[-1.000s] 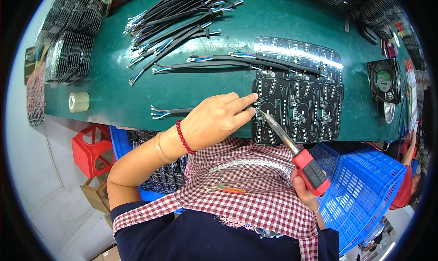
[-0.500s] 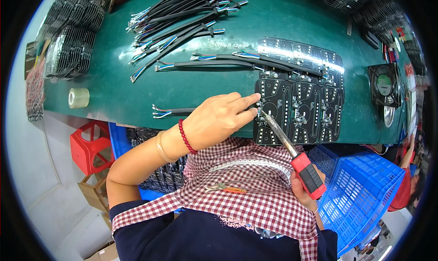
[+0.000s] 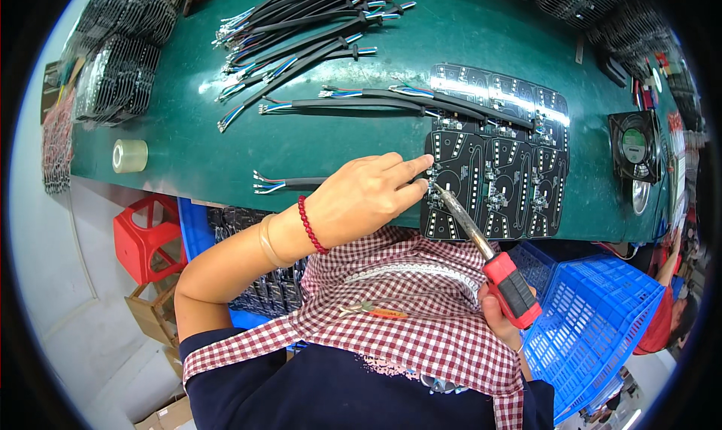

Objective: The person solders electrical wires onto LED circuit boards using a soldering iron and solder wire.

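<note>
My left hand [image 3: 368, 192] reaches over the left edge of a black circuit board panel [image 3: 455, 159], its fingertips at the small metal contacts there. A black-sleeved cable [image 3: 304, 183] with loose coloured wire ends runs under this hand toward the board; the fingers close around its hidden far end. In my right hand [image 3: 496, 313] is a soldering iron [image 3: 514, 289] with a red and black handle. Its metal tip slants up to the contacts beside my left fingertips. Two more black cables [image 3: 353, 105] lie across the upper part of the panels.
A pile of black cables [image 3: 301, 28] lies at the far side of the green table [image 3: 226, 140]. On the left are a tape roll [image 3: 130, 156] and stacked boards [image 3: 116, 80]. A small fan [image 3: 634, 146] stands at right, above a blue crate [image 3: 594, 310]. A red stool [image 3: 149, 234] is at lower left.
The view has shifted slightly, so the table things sit a little further right. Both hands and the iron keep nearly the same pose at the board's left edge.
</note>
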`<state>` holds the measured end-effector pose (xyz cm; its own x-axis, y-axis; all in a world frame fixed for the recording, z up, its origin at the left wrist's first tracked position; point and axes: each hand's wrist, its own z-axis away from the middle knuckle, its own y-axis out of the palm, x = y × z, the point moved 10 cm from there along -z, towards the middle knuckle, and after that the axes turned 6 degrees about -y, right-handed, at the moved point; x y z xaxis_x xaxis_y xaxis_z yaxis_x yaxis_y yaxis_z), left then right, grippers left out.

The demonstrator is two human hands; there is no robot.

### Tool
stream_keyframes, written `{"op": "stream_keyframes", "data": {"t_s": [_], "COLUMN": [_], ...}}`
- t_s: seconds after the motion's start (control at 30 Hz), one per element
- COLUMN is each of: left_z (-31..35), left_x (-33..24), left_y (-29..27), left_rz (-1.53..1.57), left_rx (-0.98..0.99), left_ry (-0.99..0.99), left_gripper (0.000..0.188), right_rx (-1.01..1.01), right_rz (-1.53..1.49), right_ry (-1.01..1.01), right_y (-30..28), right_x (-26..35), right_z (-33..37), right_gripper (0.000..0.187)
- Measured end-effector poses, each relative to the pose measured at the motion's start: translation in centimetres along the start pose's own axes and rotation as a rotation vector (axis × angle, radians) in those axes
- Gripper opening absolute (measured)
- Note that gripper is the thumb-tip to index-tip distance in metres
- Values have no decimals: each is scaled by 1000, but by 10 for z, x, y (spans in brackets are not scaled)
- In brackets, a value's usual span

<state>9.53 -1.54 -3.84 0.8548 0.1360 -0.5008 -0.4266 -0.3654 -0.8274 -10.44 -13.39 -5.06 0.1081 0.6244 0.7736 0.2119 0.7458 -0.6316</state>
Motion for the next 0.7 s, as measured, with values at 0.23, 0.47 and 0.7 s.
{"op": "stream_keyframes", "data": {"t_s": [0.23,0.47,0.7], "left_z": [-1,-1,-2], "left_x": [-1,-1,-1], "left_y": [-2,-3,-1], "left_rz": [1,4,-11], "left_rx": [-5,-8,10], "left_ry": [-4,-7,-7], "left_gripper": [28,28,28], "right_rx": [-27,-72,-110], "right_rz": [-20,-203,-274], "right_ry": [-13,226,266], "right_y": [1,-2,-6], "right_x": [-1,-25,-29], "right_z": [3,24,26], "right_gripper": [18,21,21]}}
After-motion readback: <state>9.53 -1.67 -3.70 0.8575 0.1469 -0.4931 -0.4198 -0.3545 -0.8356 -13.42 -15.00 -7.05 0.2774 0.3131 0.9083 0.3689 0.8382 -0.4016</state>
